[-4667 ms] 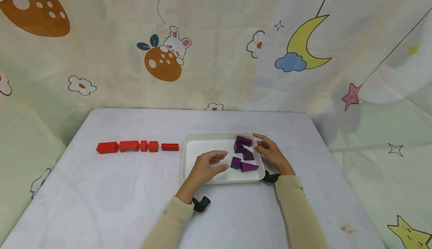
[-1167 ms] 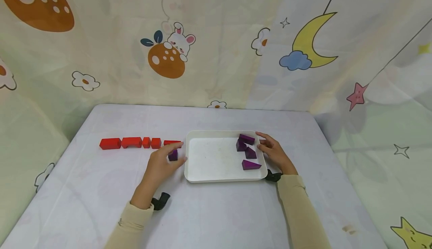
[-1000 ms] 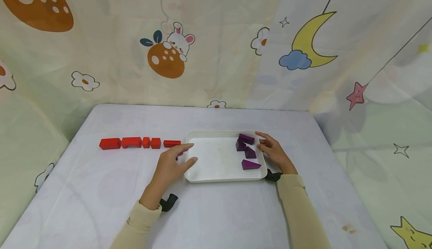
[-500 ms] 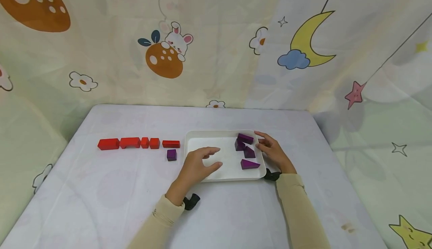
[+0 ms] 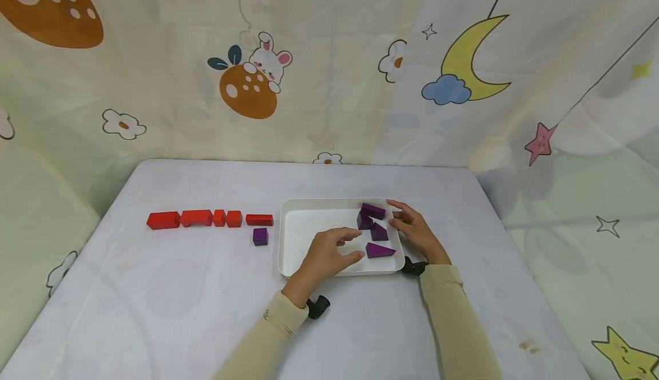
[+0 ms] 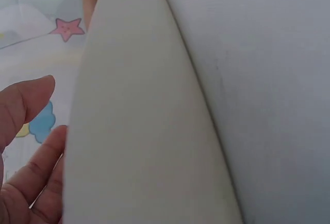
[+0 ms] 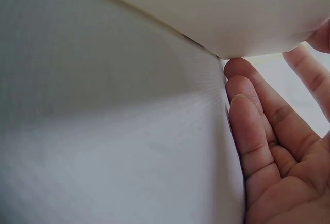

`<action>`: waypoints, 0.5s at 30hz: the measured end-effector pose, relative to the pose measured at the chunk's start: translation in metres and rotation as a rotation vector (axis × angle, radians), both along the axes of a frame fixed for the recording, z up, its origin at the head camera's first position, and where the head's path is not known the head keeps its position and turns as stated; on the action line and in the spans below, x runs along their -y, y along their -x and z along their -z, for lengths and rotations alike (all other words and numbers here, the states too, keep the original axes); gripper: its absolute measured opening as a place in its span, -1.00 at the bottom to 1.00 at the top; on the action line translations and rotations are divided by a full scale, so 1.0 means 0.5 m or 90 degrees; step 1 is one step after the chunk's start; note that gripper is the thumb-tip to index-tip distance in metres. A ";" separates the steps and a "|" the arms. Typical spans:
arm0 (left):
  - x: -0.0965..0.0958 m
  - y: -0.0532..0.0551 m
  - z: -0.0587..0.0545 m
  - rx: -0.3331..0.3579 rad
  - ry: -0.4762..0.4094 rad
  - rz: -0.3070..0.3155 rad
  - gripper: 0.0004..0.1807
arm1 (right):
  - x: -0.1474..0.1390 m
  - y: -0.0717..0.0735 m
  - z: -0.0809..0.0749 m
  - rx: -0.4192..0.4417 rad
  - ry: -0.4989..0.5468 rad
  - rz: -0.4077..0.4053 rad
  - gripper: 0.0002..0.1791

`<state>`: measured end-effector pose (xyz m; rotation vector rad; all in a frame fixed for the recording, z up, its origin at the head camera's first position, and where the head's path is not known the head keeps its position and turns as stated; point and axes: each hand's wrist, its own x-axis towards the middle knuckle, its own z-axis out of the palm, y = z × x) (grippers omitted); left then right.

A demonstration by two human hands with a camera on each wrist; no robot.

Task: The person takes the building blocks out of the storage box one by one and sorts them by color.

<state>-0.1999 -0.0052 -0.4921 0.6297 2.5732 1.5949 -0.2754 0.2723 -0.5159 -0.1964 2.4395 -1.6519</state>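
My left hand (image 5: 329, 252) is over the middle of the white tray (image 5: 298, 208), thumb and fingers parted, nothing between them. Just right of its fingertips lies a purple wedge block (image 5: 380, 250) on the tray floor. Farther back sit a purple bar (image 5: 373, 210), a purple block (image 5: 364, 221) and a purple angled block (image 5: 379, 232), close together. At the tray's right edge my right hand (image 5: 416, 232) rests with thumb and fingers against the rim; the right wrist view shows its fingers (image 7: 247, 126) alongside the tray's outer wall. A purple cube (image 5: 260, 237) stands on the table left of the tray.
Left of the tray runs a row of red blocks: a long block (image 5: 163, 220), an arch (image 5: 197, 218), two small blocks and a flat bar (image 5: 259, 220). The purple cube is in front of that bar. A patterned curtain (image 5: 329, 82) hangs behind the white-covered table (image 5: 180, 311).
A purple cube left the tray and now stands in front of the red bar. My left hand has since moved back right over the tray; the right hand stays at the rim.
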 end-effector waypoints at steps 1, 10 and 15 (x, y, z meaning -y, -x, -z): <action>-0.006 0.003 0.003 0.003 0.003 0.001 -0.52 | 0.000 0.000 0.000 0.000 -0.002 0.000 -0.35; -0.045 0.026 0.021 0.028 0.021 0.019 -0.53 | -0.002 0.000 0.003 -0.006 0.006 -0.007 -0.35; -0.062 0.034 0.021 0.042 0.066 0.023 -0.51 | -0.003 0.001 0.003 -0.002 0.006 -0.007 -0.35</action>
